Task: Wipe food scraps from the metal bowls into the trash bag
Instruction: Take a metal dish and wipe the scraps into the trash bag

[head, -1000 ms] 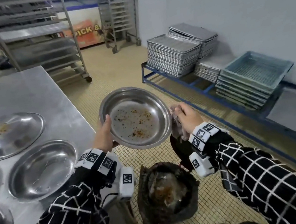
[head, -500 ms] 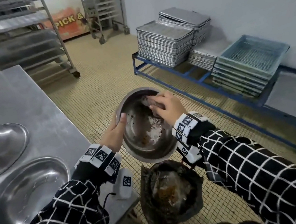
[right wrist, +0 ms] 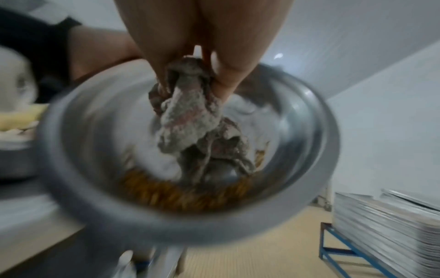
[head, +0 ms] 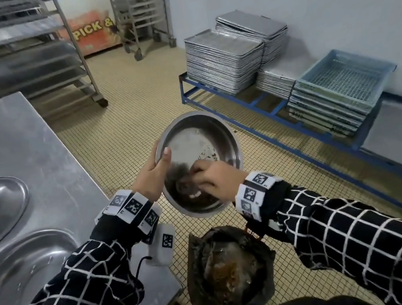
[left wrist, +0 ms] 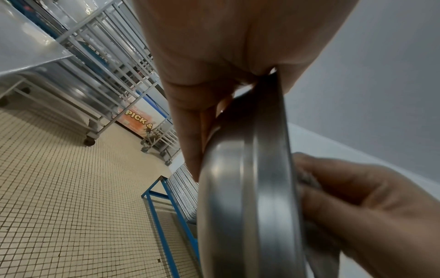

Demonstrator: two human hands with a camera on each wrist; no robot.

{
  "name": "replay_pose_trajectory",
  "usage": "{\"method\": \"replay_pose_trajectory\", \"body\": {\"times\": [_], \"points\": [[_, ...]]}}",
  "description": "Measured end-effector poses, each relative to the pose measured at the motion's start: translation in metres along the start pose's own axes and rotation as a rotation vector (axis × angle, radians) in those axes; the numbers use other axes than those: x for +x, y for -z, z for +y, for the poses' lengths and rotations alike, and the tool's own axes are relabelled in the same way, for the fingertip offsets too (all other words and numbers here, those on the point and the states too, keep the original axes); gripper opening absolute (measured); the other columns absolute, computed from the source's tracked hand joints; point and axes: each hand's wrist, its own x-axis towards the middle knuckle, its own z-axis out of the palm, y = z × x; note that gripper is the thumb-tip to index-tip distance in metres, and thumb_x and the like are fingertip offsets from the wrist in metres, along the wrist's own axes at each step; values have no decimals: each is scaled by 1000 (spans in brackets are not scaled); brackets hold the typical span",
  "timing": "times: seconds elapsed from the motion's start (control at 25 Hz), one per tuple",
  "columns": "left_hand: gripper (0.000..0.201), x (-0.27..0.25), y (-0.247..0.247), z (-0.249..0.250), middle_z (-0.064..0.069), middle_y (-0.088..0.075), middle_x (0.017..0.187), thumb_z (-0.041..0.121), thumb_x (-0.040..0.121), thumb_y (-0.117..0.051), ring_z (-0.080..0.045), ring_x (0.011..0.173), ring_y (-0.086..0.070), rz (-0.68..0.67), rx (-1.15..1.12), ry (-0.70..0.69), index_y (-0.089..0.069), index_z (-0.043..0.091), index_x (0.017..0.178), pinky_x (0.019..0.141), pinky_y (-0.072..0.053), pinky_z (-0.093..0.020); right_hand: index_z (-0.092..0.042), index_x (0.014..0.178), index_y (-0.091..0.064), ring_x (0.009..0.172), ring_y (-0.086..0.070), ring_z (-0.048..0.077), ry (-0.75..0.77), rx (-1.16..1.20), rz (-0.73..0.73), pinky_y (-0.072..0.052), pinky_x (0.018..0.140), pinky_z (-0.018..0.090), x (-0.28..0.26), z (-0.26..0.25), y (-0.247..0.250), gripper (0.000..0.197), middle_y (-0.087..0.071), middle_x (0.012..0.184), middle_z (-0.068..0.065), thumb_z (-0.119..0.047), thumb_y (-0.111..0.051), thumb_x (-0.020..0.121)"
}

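Observation:
A round metal bowl [head: 200,139] [left wrist: 259,206] [right wrist: 309,135] is tilted toward me above the black trash bag [head: 229,269] on the floor. My left hand [head: 154,171] [left wrist: 214,79] grips the bowl's left rim, thumb inside, fingers behind. My right hand [head: 214,176] [right wrist: 190,47] pinches a dirty grey rag [right wrist: 190,124] and presses it into the bowl's lower half. Brown food scraps [right wrist: 181,193] lie along the bowl's lower inner edge. The bag is open, with scraps in it.
A steel table [head: 14,145] on my left holds other metal bowls [head: 19,276]. Stacked baking trays [head: 225,61] and blue crates [head: 342,87] sit on a low blue rack along the right wall. Wheeled tray racks [head: 29,55] stand behind on the tiled floor.
The bowl has tipped from facing up to tilted over the bag. My right hand went into it with the rag and has swept down toward the lower edge.

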Motion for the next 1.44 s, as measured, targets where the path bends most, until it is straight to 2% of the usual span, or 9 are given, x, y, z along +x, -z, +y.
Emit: {"method": "replay_pose_trajectory", "body": {"times": [0.12, 0.2, 0.32, 0.44, 0.64, 0.92, 1.12, 1.2, 1.44], "points": [[44, 5, -7, 13, 6, -65, 93, 49, 98, -29, -7, 80, -65, 12, 56, -12, -21, 44, 142, 77, -52, -14, -3, 110, -67, 95, -53, 19, -19, 10, 303, -40, 87, 22, 11, 29, 42, 25, -58, 108, 13, -7, -60, 87], [37, 5, -14, 23, 8, -66, 86, 46, 99, -30, -1, 66, -63, 27, 45, -51, -26, 46, 135, 59, -50, -7, -3, 116, -65, 100, -52, 23, -64, -69, 332, -37, 89, 21, 21, 52, 60, 28, -56, 113, 16, -11, -57, 90], [43, 12, -24, 29, -3, -71, 93, 45, 98, -35, -18, 73, -71, 43, -54, -96, -24, 50, 139, 73, -58, -35, 0, 114, -64, 109, -49, 34, -162, -123, 191, -40, 98, 35, 21, 77, 58, 27, -51, 121, 22, -7, -51, 91], [30, 15, -28, 30, 5, -68, 100, 42, 99, -36, -14, 80, -71, 80, -100, -191, -32, 59, 123, 73, -58, -34, 3, 110, -66, 110, -50, 41, -82, -176, 158, -41, 102, 44, 4, 93, 35, 26, -54, 121, 24, -1, -54, 87], [38, 16, -38, 25, 1, -59, 122, 46, 98, -35, -21, 102, -64, 152, -8, -264, -32, 53, 135, 82, -57, -45, -21, 127, -59, 117, -50, 25, -156, 91, -47, -38, 104, 31, -6, 83, 7, 34, -52, 130, 7, -27, -47, 96], [43, 14, -51, 15, 2, -51, 137, 34, 100, -35, -21, 122, -51, 235, 157, -302, -29, 46, 141, 98, -46, -50, -9, 124, -61, 120, -49, 25, -103, -46, -159, -33, 103, 24, -20, 76, 6, 35, -53, 132, 10, -2, -48, 92], [43, 16, -46, 21, 3, -52, 133, 33, 101, -35, -18, 119, -52, 249, 85, -319, -29, 43, 142, 96, -49, -43, -9, 120, -62, 90, -57, 15, -254, 343, 406, -56, 71, 22, -14, 66, 42, 29, -54, 116, 0, -10, -57, 91], [42, 17, -44, 23, 3, -56, 124, 33, 101, -35, -19, 110, -58, 223, 82, -312, -30, 45, 141, 88, -53, -43, -6, 119, -62, 95, -55, 14, -278, 341, 615, -50, 87, 22, 3, 65, 59, 30, -56, 115, 5, -9, -59, 89], [39, 12, -44, 28, 7, -65, 110, 37, 100, -37, -7, 92, -67, 205, -119, -300, -38, 35, 138, 82, -57, -33, -1, 108, -68, 109, -54, 26, -146, 149, 453, -39, 96, 22, 23, 72, 56, 24, -57, 119, 13, -1, -59, 86]]}}
